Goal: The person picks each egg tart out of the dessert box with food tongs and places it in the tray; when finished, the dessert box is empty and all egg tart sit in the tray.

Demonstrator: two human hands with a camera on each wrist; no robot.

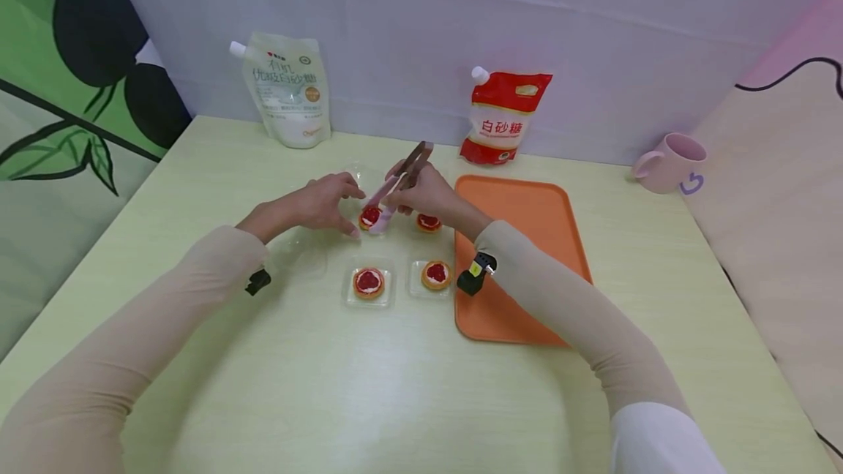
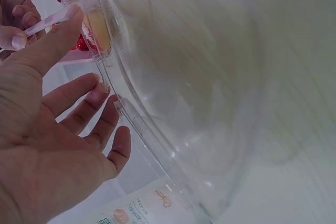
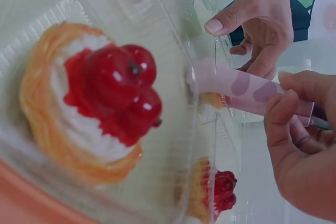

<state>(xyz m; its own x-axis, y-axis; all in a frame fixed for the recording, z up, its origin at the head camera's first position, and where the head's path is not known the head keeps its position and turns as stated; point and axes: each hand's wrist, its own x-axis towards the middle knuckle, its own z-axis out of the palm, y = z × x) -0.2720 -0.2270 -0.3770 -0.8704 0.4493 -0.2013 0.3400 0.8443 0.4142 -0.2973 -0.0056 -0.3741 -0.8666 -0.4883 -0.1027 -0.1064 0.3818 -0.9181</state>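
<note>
My right hand (image 1: 429, 192) holds tongs (image 1: 416, 159) with a brown handle and pale pink ends. The tongs' ends stand at a small berry tart (image 1: 370, 217) in a clear plastic box. On the left side of that box is my left hand (image 1: 321, 203), thumb and fingers spread apart, fingertips right at its rim. In the left wrist view the transparent lid (image 2: 194, 93) fills much of the picture. Another tart (image 1: 429, 222) lies just right of the tongs, partly behind my right hand. Nearer me sit two more boxed tarts, one left (image 1: 369, 282) and one right (image 1: 436, 275).
An orange tray (image 1: 520, 203) lies to the right, under my right forearm. Along the back stand a pale green pouch (image 1: 287, 93) and a red and white pouch (image 1: 503, 119). A pink mug (image 1: 673, 163) stands at the right, by the table's edge.
</note>
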